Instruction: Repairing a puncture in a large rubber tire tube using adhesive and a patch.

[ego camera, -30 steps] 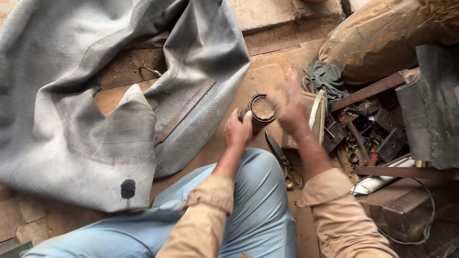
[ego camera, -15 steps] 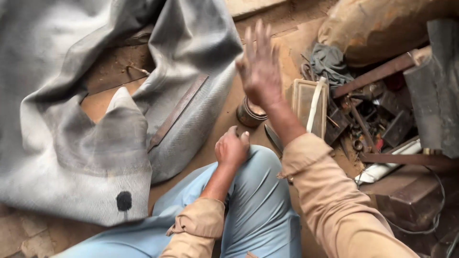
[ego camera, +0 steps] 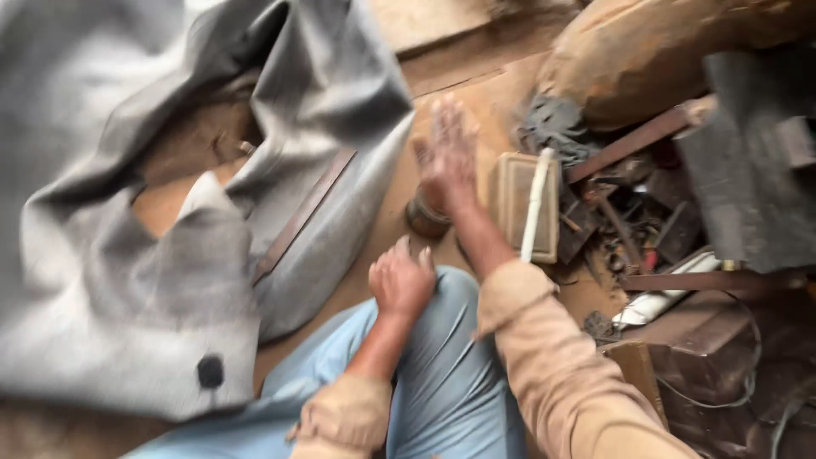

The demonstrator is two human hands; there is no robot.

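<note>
Dusty floor; right hand blurred, fingers spread, hiding tin; left hand curled, empty.

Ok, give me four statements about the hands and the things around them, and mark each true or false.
1. The left hand rests closed on the knee of the blue trousers. True.
2. The right hand holds the round tin. False: it is open in the air above the tin.
3. A big grey rubber sheet lies to the left. True.
4. The white tube lies on the rubber sheet. False: it lies across a tan box.
</note>
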